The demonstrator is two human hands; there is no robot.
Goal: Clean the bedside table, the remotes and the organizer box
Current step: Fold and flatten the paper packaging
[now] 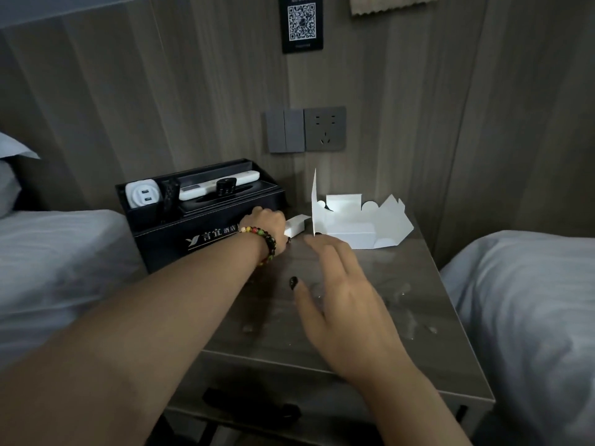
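A black organizer box (167,235) stands at the back left of the grey bedside table (402,304). It holds a white remote (219,186), a black remote (225,196), a white USB adapter (141,194) and a dark strap (169,196). My left hand (265,222), with a bead bracelet on the wrist, is at the box's front right corner, its fingers curled on a small white box (295,227). My right hand (338,284) hovers over the tabletop with fingers straight and spread, holding nothing.
An unfolded white cardboard package (357,223) lies at the back right of the table, one flap upright. Wet smears shine on the tabletop. Beds with white sheets (48,262) flank both sides. A wall switch and socket (306,128) sit above. A drawer (289,407) is below.
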